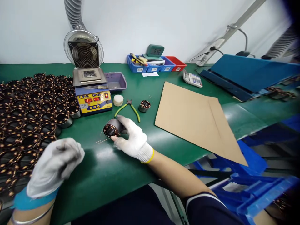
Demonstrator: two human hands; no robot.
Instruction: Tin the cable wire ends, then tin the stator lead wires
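A motor stator (112, 127) with copper windings lies tilted on its side, its wound end facing left. My right hand (132, 136), in a white glove with a yellow cuff, grips it between thumb and fingers. To the left, my left hand (57, 164) is gloved too, its fingers curled and blurred by motion; whether anything is in them I cannot make out. Beyond the held stator lie green-handled cutters (128, 107) with their jaws pointing away. Right of them stands a smaller stator (144, 106). Thin wire scraps (103, 140) lie near the held one.
Many stators (30, 115) crowd the table's left side. Behind stand a yellow soldering station (95, 101) with a fume fan (85, 54), a round white tub (118, 100) and a purple tray (123, 82). Cardboard (187, 112), a calculator (192, 78) and blue bins (138, 67) are to the right.
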